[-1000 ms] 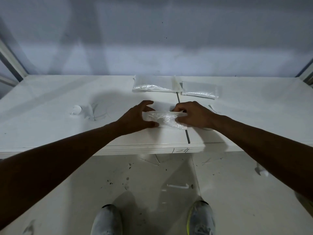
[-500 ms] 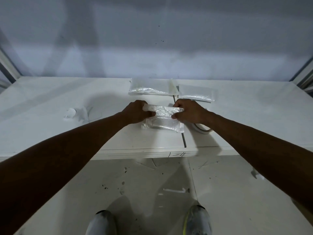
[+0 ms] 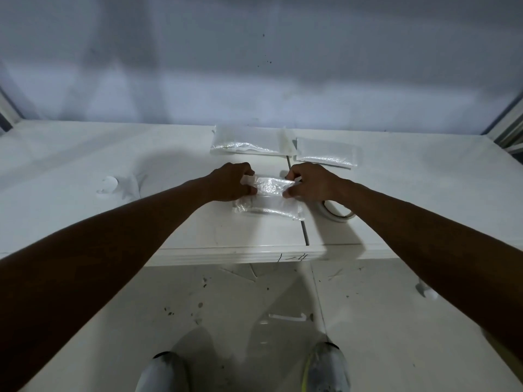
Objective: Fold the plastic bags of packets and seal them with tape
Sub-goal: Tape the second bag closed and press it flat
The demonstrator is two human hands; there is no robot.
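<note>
A clear plastic bag of packets point(image 3: 268, 203) lies on the white table point(image 3: 169, 222) near its front edge. My left hand point(image 3: 230, 182) pinches the bag's upper flap at its left end. My right hand point(image 3: 310, 181) pinches the same flap at its right end. The flap is held up between both hands while the bag's lower part rests on the table. A roll of tape point(image 3: 338, 213) lies just right of the bag, partly hidden under my right wrist.
Two more plastic bags lie at the back of the table, a larger one point(image 3: 252, 141) and a smaller one point(image 3: 325, 152). A crumpled white scrap point(image 3: 109, 185) lies at the left. A seam point(image 3: 304, 230) splits the table. My shoes stand on the floor below.
Both hands have shifted the bag from a bunched bundle to lying flat, then lifted its upper flap. The tape roll has come into sight beside my right wrist.
</note>
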